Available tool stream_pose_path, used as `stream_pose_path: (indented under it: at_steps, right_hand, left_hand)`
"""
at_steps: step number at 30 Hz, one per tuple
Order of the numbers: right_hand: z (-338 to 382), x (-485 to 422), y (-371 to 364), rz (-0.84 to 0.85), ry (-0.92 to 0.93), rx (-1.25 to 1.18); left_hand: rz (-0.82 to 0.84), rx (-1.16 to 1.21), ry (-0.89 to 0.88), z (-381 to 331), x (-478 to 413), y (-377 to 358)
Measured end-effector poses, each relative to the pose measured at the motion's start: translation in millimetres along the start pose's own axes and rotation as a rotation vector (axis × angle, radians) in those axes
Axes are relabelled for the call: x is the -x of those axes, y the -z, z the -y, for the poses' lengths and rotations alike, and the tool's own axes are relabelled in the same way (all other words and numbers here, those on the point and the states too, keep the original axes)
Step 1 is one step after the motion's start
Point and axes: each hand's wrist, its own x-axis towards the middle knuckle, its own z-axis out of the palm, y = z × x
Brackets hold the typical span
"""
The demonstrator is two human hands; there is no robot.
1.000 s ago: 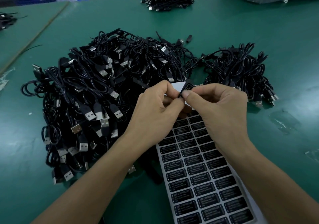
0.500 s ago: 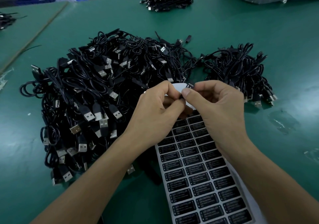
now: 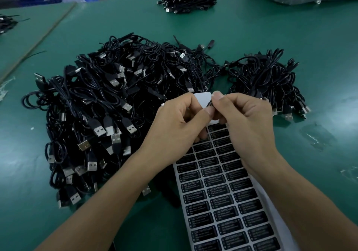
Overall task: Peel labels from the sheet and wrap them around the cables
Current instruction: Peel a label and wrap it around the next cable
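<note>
Left hand pinches curled top edge of label sheet; right hand pinches label; cable pile behind.

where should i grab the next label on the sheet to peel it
Probably its short edge in the top row of the label sheet, coming from the far end. There the left hand bends the white backing back, which should lift label edges, as with the label the right hand pinches.
</note>
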Motion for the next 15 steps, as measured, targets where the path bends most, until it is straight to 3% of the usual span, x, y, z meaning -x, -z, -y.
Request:
stream_pose_path:
  at_steps: [9, 12, 15]
  right_hand:
    - [4, 2, 0, 0.026, 0.134, 0.193]
    - [5, 5, -1, 0.029, 0.220, 0.323]
    - [10, 10, -4, 0.112, 0.299, 0.532]
  left_hand:
    - [0.014, -0.125, -0.022, -7, -3, 9]
    - [-0.064, -0.157, -0.092, -10, -5, 16]
    - [-0.170, -0.043, -0.124, -12, -7, 19]
